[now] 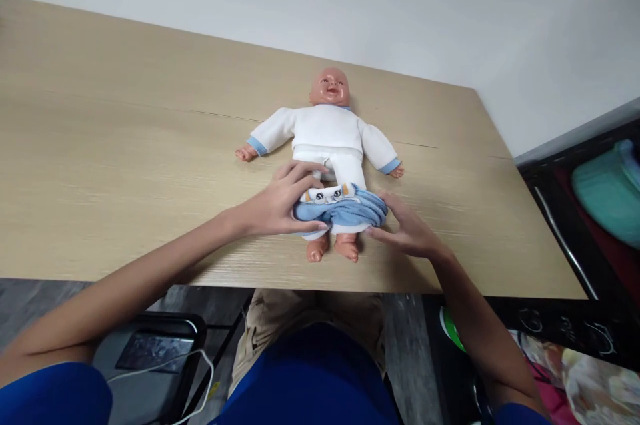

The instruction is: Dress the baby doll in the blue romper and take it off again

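A baby doll point(327, 126) lies on its back on the table, its head away from me. It wears a white top with blue cuffs and white trousers. Blue doll pants point(357, 210), with a small face pattern on a white patch, are bunched around its lower legs, above the bare feet. On the left side of the bunched cloth, my left hand point(280, 203) is closed, thumb at the lower edge and fingers reaching over the doll's leg. My right hand point(410, 228) grips the cloth's right edge between thumb and fingers.
The wooden table point(125, 145) meets a pale wall behind the doll. To the right stands a black unit with a teal container point(610, 188). Below the table's front edge, a black chair point(145, 371) at the left holds a dark flat device with a white cable.
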Action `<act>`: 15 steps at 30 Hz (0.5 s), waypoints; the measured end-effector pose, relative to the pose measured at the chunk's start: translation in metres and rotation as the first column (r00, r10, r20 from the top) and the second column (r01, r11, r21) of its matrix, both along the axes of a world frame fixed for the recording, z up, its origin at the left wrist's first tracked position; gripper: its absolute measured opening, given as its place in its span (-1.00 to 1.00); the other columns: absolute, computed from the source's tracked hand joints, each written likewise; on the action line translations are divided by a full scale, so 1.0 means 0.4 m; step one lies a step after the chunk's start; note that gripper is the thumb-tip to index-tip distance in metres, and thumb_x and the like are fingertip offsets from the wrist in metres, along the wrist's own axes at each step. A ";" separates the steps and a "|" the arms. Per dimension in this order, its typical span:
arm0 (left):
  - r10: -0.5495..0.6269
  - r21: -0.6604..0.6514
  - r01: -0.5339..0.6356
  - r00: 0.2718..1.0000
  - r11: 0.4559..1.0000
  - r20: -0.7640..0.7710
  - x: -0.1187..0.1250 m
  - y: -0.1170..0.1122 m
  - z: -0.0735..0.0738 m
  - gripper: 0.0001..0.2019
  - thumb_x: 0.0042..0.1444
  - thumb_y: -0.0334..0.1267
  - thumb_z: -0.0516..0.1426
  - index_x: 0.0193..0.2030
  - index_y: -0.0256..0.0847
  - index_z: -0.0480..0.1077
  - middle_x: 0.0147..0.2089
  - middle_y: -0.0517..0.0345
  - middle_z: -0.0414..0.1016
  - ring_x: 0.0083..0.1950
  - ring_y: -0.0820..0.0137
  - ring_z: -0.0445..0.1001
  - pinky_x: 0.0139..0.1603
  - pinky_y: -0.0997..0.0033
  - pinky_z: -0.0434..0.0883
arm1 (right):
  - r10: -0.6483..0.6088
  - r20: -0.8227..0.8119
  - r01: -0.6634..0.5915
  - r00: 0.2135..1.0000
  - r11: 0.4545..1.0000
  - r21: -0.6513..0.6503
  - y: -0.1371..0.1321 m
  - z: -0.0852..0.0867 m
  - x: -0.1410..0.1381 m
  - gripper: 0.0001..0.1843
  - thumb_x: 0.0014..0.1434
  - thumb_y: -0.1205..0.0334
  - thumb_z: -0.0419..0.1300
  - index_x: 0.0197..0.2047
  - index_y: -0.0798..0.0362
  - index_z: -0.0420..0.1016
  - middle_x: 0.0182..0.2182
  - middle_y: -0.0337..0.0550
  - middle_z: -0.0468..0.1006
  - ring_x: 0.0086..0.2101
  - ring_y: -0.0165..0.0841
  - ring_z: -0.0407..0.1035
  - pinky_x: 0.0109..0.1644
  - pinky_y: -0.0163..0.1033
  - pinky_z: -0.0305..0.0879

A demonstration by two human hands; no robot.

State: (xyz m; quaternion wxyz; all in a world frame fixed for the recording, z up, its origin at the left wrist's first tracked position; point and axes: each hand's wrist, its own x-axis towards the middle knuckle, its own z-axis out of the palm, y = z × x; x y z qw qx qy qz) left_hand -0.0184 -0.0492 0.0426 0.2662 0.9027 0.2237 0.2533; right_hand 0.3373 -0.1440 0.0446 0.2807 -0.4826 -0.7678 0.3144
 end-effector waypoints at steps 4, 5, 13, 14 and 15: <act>0.008 -0.073 -0.011 0.999 0.997 -0.039 -0.056 0.016 0.002 -0.46 0.33 0.26 0.46 0.16 -0.09 0.56 0.71 -0.23 0.33 0.69 -0.27 0.28 0.74 -0.52 0.21 | 0.056 -0.115 -0.053 0.992 0.998 0.029 0.050 -0.009 0.009 -0.63 0.48 -0.23 0.48 0.05 -0.14 0.67 -0.01 -0.09 0.64 0.03 -0.04 0.53 0.28 0.14 0.52; -0.011 -0.108 0.008 1.000 0.994 -0.026 -0.060 0.021 0.003 -0.52 0.35 0.21 0.46 0.12 -0.09 0.57 0.70 -0.21 0.36 0.68 -0.24 0.31 0.74 -0.49 0.22 | 0.056 -0.181 -0.054 0.982 0.998 0.015 0.070 -0.016 0.007 -0.63 0.50 -0.25 0.45 0.04 -0.14 0.67 0.00 -0.09 0.63 0.03 -0.07 0.52 0.27 0.11 0.52; 0.353 -0.617 -0.070 0.867 0.784 0.351 -0.006 0.059 -0.072 -0.52 0.40 0.22 0.44 0.11 -0.15 0.61 0.13 -0.01 0.70 0.15 0.17 0.65 0.21 0.19 0.60 | -0.349 -0.580 0.150 0.736 0.919 -0.364 0.207 -0.098 -0.086 -0.51 0.21 -0.31 0.54 -0.15 -0.13 0.53 -0.26 -0.31 0.57 -0.17 -0.22 0.51 0.11 -0.09 0.60; 0.415 -0.662 -0.080 0.833 0.745 0.366 0.000 0.057 -0.085 -0.50 0.38 0.24 0.46 0.09 -0.16 0.61 0.08 0.01 0.70 0.14 0.18 0.65 0.22 0.20 0.59 | -0.381 -0.590 0.169 0.712 0.908 -0.382 0.208 -0.104 -0.098 -0.51 0.20 -0.32 0.54 -0.13 -0.14 0.55 -0.21 -0.28 0.63 -0.11 -0.19 0.56 0.20 -0.05 0.62; 0.456 -0.702 -0.081 0.812 0.707 0.365 0.005 0.053 -0.098 -0.49 0.37 0.26 0.46 0.07 -0.16 0.60 0.06 0.03 0.70 0.14 0.19 0.64 0.23 0.20 0.59 | -0.396 -0.594 0.176 0.700 0.902 -0.394 0.205 -0.109 -0.109 -0.50 0.21 -0.33 0.53 -0.08 -0.15 0.57 -0.14 -0.24 0.70 -0.02 -0.15 0.60 0.29 0.01 0.62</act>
